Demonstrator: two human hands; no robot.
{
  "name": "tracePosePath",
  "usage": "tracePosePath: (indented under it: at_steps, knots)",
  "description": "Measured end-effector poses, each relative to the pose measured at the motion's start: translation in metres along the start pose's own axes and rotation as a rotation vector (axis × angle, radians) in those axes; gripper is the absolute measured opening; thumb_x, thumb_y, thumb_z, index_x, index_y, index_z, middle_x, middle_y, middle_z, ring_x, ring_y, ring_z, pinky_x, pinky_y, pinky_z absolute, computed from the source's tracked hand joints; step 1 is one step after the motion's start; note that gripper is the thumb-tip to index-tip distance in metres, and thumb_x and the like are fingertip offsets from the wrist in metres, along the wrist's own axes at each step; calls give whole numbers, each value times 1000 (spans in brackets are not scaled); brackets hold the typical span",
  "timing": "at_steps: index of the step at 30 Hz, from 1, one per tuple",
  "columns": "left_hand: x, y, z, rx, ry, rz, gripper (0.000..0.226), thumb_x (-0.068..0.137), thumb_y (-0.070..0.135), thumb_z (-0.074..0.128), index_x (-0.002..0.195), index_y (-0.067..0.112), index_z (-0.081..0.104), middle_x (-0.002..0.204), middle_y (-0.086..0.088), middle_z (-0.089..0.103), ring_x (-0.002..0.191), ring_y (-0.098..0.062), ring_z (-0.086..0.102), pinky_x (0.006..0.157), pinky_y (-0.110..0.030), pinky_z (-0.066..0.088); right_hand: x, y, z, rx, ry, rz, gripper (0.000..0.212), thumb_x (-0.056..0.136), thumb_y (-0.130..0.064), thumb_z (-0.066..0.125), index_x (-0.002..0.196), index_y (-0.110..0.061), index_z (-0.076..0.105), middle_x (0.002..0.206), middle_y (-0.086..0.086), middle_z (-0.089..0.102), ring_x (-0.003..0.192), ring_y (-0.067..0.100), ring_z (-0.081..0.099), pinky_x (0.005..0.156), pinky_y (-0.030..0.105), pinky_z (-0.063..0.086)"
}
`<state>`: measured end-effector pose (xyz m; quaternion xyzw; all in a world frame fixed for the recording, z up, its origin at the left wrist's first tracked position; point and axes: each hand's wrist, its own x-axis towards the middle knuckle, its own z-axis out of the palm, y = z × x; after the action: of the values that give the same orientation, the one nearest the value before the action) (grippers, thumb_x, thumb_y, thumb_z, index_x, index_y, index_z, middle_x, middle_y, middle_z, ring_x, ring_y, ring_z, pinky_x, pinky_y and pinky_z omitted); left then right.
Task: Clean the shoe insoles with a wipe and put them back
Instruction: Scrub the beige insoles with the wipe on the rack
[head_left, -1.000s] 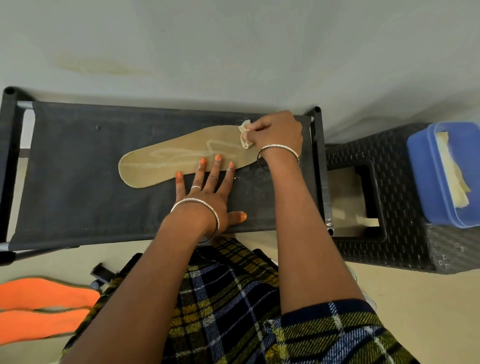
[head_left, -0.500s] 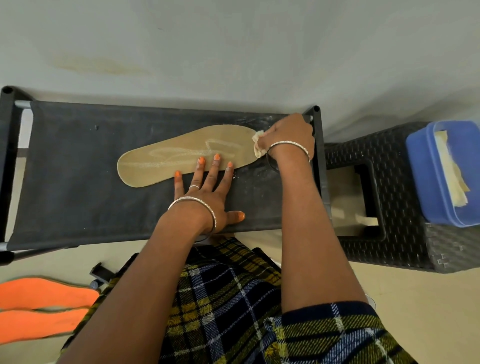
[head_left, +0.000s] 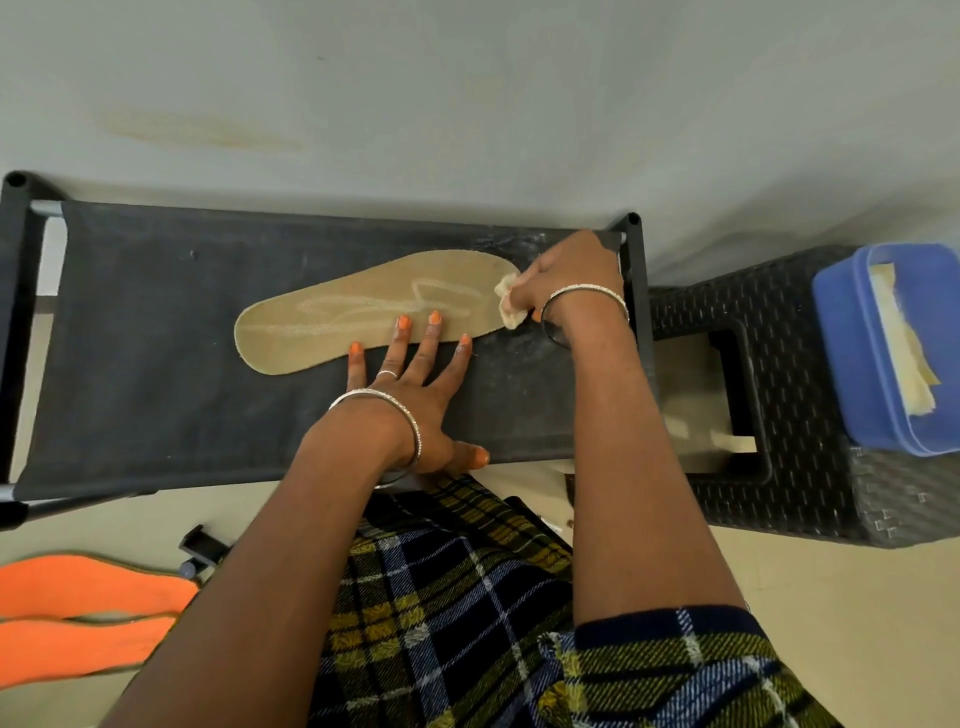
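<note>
A tan insole (head_left: 363, 306) lies flat on the dark fabric rack (head_left: 156, 364), its long axis running left to right, with pale wet streaks on it. My left hand (head_left: 410, 384) presses the insole's near edge with straight, spread fingers. At the insole's right end, my right hand (head_left: 566, 275) grips a crumpled cream wipe (head_left: 508, 306) that touches the insole's tip. Two orange insoles (head_left: 78, 618) lie on the floor at the lower left.
A black woven stool (head_left: 779, 415) stands right of the rack. On it sits a blue tub (head_left: 852, 353) with more cream wipes inside. A pale wall rises behind the rack. My plaid-clothed lap fills the bottom middle.
My right hand has slid the wipe rightward along the insole to its right tip and slightly beyond. My left hand has kept its place on the near edge.
</note>
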<state>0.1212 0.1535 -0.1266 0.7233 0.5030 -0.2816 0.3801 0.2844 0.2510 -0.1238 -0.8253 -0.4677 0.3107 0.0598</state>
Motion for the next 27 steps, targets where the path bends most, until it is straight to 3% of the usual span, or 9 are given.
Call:
tracePosePath:
  at_steps: [2,4,7,10,12,16,19,27]
  knots:
    - [0,1,-1,7,-2,-2,114,81,79,49,146,38,-34,145,2,-53,136,-28,-44,115,-64,-14,-2,3,-1,18,-59,15,30,42,-21,91,68,-23,76,85,2,74,77,23,72,73,39,62]
    - [0,2,-1,14,-1,-6,112,82,78,48,147,37,-34,145,1,-52,137,-29,-44,115,-64,-15,-3,8,-4,81,18,-12,21,50,-20,89,63,-27,76,80,-1,74,76,21,71,74,36,61]
    - [0,2,-1,28,-4,-8,110,83,77,47,147,37,-34,145,0,-53,137,-30,-43,115,-64,-14,-2,10,-9,93,131,-15,16,63,-20,85,77,-25,78,89,-2,75,85,19,70,76,28,57]
    - [0,2,-1,35,-2,-10,109,83,78,46,147,37,-33,145,1,-53,137,-29,-44,115,-64,-14,-3,3,-6,28,2,43,44,43,-28,89,84,-19,77,92,4,74,84,23,71,77,35,60]
    - [1,3,0,30,7,-17,107,84,79,43,147,38,-33,146,1,-52,137,-29,-43,114,-64,-15,-4,4,-3,7,-48,56,45,34,-27,89,76,-19,76,86,5,74,77,25,72,72,39,62]
    - [2,4,1,16,29,-26,98,87,78,36,148,38,-30,146,2,-51,138,-28,-42,114,-63,-16,-5,6,-5,85,139,-14,14,64,-18,82,75,-24,78,84,-2,74,81,20,70,74,28,58]
    - [2,5,2,24,39,-33,93,89,77,30,148,38,-31,146,2,-51,138,-28,-42,114,-64,-15,-6,5,-5,114,234,-57,14,73,-14,77,80,-26,78,90,-2,75,87,20,69,73,24,53]
    - [7,8,1,-2,98,-52,86,91,76,22,149,38,-29,146,2,-51,138,-27,-43,114,-65,-13,-10,-5,6,72,-71,-203,18,57,-18,86,61,-31,75,71,-10,73,73,14,70,75,33,60]
